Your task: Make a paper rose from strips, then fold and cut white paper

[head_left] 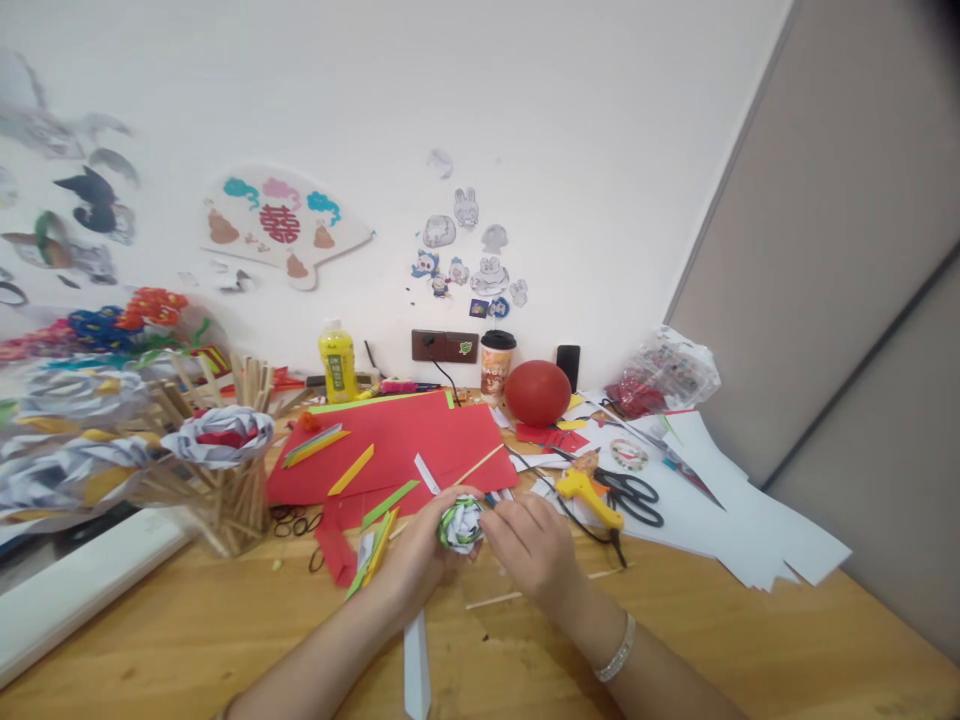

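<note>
A small rose of folded white and green paper (460, 525) is held in my left hand (421, 548), its fingers curled round the left side and underneath. My right hand (534, 548) is closed, with thumb and fingertips pinched at the rose's right edge. What lies under those fingertips is hidden. Below the hands a white paper strip (417, 668) hangs or lies toward the table's front edge; its upper end is out of sight behind my left hand. Yellow, green and white folded strips (382, 545) lie just left of my left hand.
Red paper sheets (405, 430) lie behind my hands. On the right are a yellow glue gun (590, 497), black scissors (634, 497), a red balloon (538, 393) and white paper (739, 520). Wooden sticks stand in a container (229, 515) beside finished paper flowers (75, 455). A lidded cup (496, 368) and bottle (338, 362) stand behind.
</note>
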{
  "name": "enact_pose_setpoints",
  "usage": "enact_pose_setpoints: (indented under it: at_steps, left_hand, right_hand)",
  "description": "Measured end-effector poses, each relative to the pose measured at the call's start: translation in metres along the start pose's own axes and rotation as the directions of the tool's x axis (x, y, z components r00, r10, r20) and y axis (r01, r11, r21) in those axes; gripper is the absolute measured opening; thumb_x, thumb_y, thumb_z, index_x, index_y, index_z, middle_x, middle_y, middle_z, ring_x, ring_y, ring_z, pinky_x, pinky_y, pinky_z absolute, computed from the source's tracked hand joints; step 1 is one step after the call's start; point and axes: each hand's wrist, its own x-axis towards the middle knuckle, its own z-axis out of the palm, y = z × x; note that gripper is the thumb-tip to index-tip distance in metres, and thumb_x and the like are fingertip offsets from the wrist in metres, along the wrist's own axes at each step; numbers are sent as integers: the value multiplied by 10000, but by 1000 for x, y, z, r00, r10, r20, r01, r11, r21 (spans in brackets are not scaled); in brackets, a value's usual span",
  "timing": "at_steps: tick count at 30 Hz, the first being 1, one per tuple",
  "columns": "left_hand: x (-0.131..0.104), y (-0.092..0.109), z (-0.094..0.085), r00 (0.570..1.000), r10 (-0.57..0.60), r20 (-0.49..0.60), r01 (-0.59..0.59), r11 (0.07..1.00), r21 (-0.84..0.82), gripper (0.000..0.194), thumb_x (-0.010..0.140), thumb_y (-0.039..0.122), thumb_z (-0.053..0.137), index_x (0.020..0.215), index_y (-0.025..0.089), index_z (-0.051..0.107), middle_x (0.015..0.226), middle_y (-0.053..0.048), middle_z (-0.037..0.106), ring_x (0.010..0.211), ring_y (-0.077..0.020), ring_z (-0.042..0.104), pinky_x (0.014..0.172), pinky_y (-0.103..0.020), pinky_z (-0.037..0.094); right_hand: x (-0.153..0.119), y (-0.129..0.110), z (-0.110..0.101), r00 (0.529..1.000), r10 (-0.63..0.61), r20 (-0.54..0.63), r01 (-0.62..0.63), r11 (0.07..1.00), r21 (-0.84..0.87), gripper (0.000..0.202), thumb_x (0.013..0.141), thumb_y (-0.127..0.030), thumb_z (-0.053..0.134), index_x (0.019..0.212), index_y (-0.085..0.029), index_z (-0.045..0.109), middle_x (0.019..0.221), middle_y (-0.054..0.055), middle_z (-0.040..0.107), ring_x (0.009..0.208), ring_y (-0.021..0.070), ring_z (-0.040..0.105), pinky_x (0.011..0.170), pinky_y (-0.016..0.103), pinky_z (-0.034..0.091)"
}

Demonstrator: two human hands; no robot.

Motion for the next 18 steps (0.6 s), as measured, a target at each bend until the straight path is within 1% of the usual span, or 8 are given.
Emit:
enact_pose_setpoints:
  at_steps: [5, 8, 12, 15, 18]
  left_hand:
    - [0, -1, 0, 1000, -1, 8, 1, 1000, -3, 230, 683, 357, 630, 809, 165, 644, 692, -3, 613, 563, -124, 513, 482, -218, 394]
    - [0, 0, 0, 1000, 3, -2, -3, 1000, 27, 245, 684, 368, 622, 820, 166, 643, 701, -12, 615, 559, -126, 506, 485, -222, 394]
    - [0, 1, -2, 1000, 5, 10, -6, 999, 39, 246, 681, 362, 622, 828, 166, 647, 729, -19, 621, 576, -128, 505, 492, -221, 396]
    - [1, 1, -3, 1000, -6, -4, 6, 1000, 25, 205, 679, 318, 628, 815, 168, 655, 714, -16, 620, 608, -137, 520, 494, -219, 402]
    - [2, 0, -4, 1000, 0, -4, 0, 1000, 14, 200, 699, 316, 613, 825, 169, 662, 689, -11, 620, 592, -133, 515, 487, -222, 406]
  right_hand:
    - [3, 0, -1, 1000, 2, 24, -2, 1000, 0, 125, 840, -98, 524, 927, -145, 600, 746, 55, 640, 677, 173, 524, 621, 316, 419]
    - [5, 0, -2, 1000, -3, 28, 2, 1000, 25, 133, 847, -103, 520, 938, -145, 608, 748, 58, 642, 724, 183, 541, 647, 322, 430]
    - [3, 1, -2, 999, 3, 41, -4, 1000, 30, 156, 850, -116, 522, 973, -165, 605, 766, 52, 648, 754, 184, 555, 677, 330, 439]
    - [0, 2, 1, 1000, 22, 13, -22, 1000, 15, 149, 832, -126, 552, 967, -166, 598, 786, 59, 649, 746, 183, 553, 685, 332, 446]
    - [-3, 3, 3, 1000, 7, -14, -7, 1000, 14, 125, 817, -120, 568, 931, -163, 596, 776, 60, 646, 758, 187, 556, 704, 339, 451]
